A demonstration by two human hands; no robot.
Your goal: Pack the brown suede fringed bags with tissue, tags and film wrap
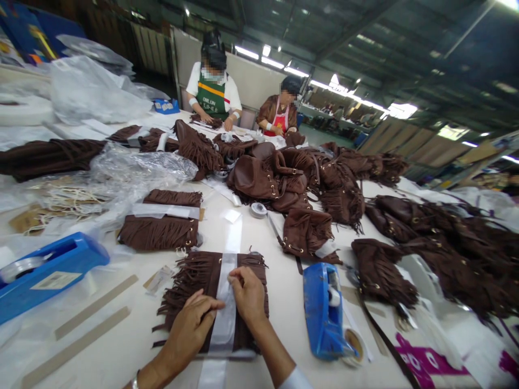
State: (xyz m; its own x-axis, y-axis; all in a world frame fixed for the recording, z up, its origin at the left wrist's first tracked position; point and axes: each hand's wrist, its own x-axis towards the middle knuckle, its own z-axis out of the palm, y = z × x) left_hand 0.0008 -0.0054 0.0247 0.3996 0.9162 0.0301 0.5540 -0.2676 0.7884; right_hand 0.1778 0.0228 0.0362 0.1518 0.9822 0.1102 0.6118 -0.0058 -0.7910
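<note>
A dark brown fringed bag [194, 278] lies flat in front of me on the white table. A whitish, partly see-through strip [224, 324] runs lengthwise across its middle. My left hand [192, 324] rests over the bag's left part, fingers stretched towards the strip's left edge, with the index fingertip touching it. From the other side, my right hand [249, 296] is closed, thumb and index finger pinching at the strip's right edge. What exactly lies between those fingertips is hidden. Behind this bag lies another fringed bag [156, 232] with a white band [166, 210] round it.
Blue tape dispensers stand to the right [318, 313] and left [52, 270]. A heap of brown bags [259, 173] fills the table's middle, with more bags [441, 232] at right. Clear plastic [138, 167] and tan strips [97, 305] lie at left. Two people work at the far side.
</note>
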